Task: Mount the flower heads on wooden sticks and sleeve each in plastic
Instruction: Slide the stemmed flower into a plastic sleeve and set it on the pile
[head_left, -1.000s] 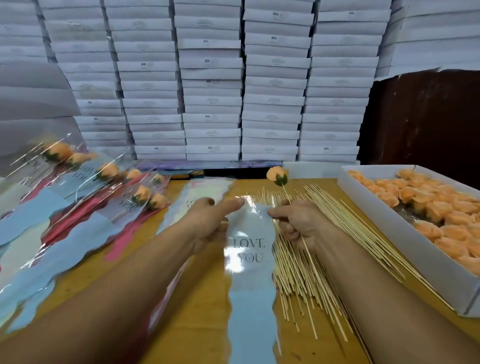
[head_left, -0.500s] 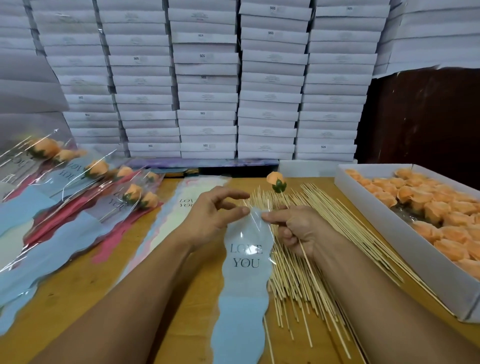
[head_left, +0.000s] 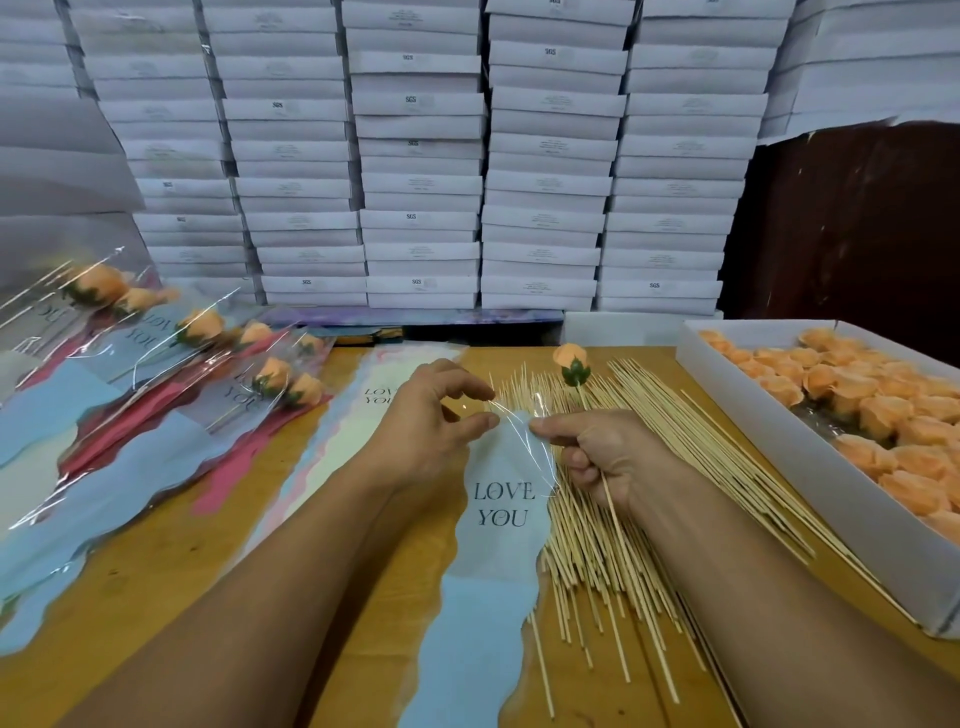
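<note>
Over the middle of the table, the left hand and right hand pinch the mouth of a flimsy, slippery plastic sleeve, the right also gripping the light stick of a fragile orange flower head, best held by its stick

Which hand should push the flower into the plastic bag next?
Right. The right hand already grips the flower stick, while the left hand pinches the sleeve mouth open.

Packing workshop (stacked white boxes)
</note>
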